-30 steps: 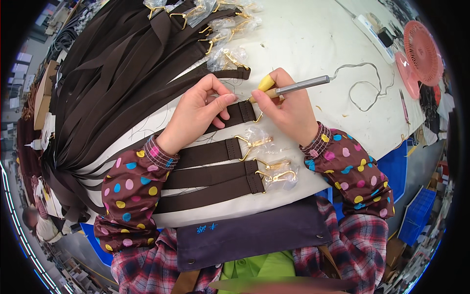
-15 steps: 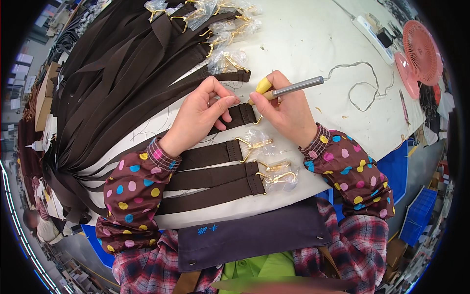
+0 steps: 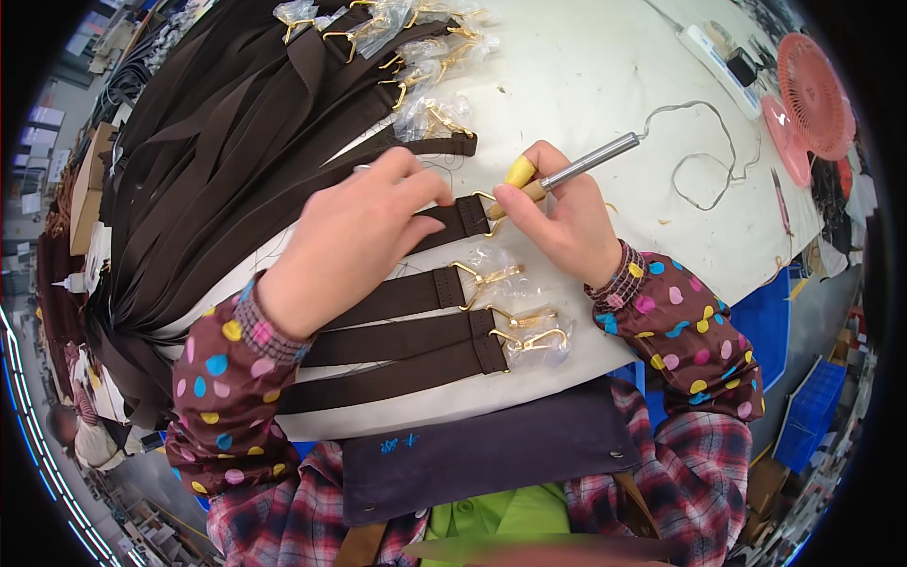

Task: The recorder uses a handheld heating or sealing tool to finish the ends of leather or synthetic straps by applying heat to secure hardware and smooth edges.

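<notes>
White worktable [image 3: 605, 66]: brown straps [image 3: 217, 142] heaped left, pink fan [image 3: 814, 94] right.

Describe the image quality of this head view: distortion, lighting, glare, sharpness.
Head view: strong fisheye, table edge bowed, black corners; even bright light, white tabletop nearly washed out; glints on wrapped gold clasps; left hand, right hand and brown strap sharp; rim clutter soft.
</notes>
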`<control>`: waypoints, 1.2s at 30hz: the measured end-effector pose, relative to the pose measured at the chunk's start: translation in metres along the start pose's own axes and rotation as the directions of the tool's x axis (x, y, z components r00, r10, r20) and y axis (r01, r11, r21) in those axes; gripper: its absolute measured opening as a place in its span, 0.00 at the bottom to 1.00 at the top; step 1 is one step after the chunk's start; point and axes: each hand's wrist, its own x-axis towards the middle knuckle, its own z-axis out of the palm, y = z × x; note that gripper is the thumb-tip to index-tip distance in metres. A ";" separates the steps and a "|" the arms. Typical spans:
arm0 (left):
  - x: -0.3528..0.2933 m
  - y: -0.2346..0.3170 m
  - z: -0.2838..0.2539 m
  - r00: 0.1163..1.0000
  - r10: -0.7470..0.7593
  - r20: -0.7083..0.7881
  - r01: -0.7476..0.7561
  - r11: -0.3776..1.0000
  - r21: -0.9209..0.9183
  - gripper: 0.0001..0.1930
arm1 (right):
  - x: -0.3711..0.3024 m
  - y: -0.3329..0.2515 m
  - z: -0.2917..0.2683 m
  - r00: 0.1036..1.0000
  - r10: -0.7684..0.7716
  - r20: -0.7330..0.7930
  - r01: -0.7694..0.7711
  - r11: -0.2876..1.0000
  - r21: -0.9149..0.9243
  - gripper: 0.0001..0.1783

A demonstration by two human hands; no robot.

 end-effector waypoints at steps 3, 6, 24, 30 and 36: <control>0.015 -0.011 0.019 0.988 0.126 0.094 -0.084 0.928 -0.362 0.10 | 0.001 0.003 0.001 1.000 -0.012 0.008 0.012 1.000 -0.011 0.10; 0.024 -0.022 0.029 0.971 0.184 0.152 -0.078 0.847 -0.526 0.07 | 0.002 0.008 0.003 0.999 -0.047 0.003 0.047 0.998 -0.035 0.12; 0.029 -0.030 0.038 0.966 0.217 0.143 -0.105 0.831 -0.547 0.05 | 0.003 0.015 0.007 0.999 -0.049 0.004 0.049 0.997 -0.053 0.12; 0.028 -0.030 0.039 0.968 0.211 0.133 -0.104 0.825 -0.556 0.06 | 0.003 0.014 0.008 0.998 -0.060 0.000 0.060 0.996 -0.068 0.13; 0.029 -0.030 0.039 0.969 0.213 0.126 -0.108 0.821 -0.560 0.05 | 0.003 0.016 0.008 0.999 -0.053 0.000 0.053 0.995 -0.086 0.12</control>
